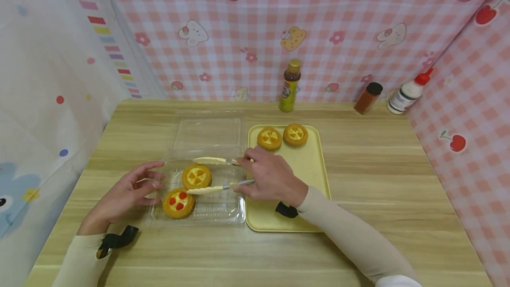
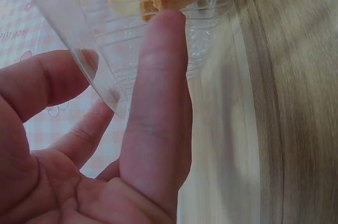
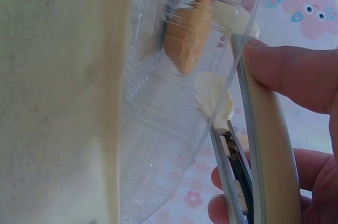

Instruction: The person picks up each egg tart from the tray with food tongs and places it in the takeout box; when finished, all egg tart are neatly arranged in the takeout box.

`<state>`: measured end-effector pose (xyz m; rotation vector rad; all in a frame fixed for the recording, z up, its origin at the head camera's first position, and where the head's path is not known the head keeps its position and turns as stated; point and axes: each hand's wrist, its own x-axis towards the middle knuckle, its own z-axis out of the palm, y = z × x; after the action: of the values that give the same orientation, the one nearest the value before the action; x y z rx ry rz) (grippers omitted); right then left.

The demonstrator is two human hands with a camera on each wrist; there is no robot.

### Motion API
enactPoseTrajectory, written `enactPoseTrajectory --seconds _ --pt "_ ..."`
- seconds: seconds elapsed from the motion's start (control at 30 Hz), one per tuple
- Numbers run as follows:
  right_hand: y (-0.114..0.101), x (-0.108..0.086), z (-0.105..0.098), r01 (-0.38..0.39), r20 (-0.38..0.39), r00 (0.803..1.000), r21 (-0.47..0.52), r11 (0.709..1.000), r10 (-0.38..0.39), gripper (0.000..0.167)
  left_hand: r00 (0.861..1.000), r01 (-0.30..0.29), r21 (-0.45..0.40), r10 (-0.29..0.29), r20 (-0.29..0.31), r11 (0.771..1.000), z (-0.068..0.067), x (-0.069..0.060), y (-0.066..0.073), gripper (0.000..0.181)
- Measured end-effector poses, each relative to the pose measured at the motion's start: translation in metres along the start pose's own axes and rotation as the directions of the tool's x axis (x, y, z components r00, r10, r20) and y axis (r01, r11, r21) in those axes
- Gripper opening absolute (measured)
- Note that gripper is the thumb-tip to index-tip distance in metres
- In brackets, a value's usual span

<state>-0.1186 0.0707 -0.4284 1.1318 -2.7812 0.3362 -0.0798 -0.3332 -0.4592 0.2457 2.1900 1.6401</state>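
My right hand (image 1: 271, 174) grips cream-tipped tongs (image 1: 211, 188), whose two arms stand apart over a clear plastic box (image 1: 215, 209) with its lid folded back. Between the tong arms lies a tart with yellow-orange topping (image 1: 196, 176); the lower tip is by a tart with red spots (image 1: 179, 203). In the right wrist view the thumb presses the tongs' handle (image 3: 272, 150). My left hand (image 1: 129, 191) is at the box's left side, fingers loosely bent around its edge; the left wrist view shows a finger along the clear wall (image 2: 113, 97).
A yellow tray (image 1: 314, 167) right of the box holds two tarts, one (image 1: 269, 138) beside the other (image 1: 295, 134). Along the back stand a yellow-green bottle (image 1: 287, 94), a black-capped spice jar (image 1: 367, 98) and a white bottle with a red top (image 1: 405, 96).
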Motion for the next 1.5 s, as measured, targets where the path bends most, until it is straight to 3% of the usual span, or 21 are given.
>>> enactPoseTrajectory --seconds 0.23,0.6,1.23,1.5 --pt "0.003 -0.005 -0.004 -0.011 -0.027 1.0 0.012 1.0 0.011 0.069 1.0 0.008 0.007 -0.008 -0.006 1.0 -0.001 -0.001 0.001 0.055" --pt "0.02 -0.024 -0.012 -0.035 -0.17 0.984 0.06 0.998 0.044 0.064 0.999 0.033 0.025 -0.033 -0.007 0.999 -0.001 0.001 0.003 0.056" --pt "0.076 -0.063 -0.023 -0.158 -0.32 0.928 0.133 0.979 0.193 0.067 1.0 0.029 0.029 -0.028 -0.008 0.999 0.0 0.0 0.002 0.056" --pt "0.108 -0.082 -0.022 -0.271 -0.315 0.899 0.142 0.952 0.303 0.064 1.0 0.028 0.025 -0.028 -0.011 0.999 0.0 -0.001 0.003 0.056"
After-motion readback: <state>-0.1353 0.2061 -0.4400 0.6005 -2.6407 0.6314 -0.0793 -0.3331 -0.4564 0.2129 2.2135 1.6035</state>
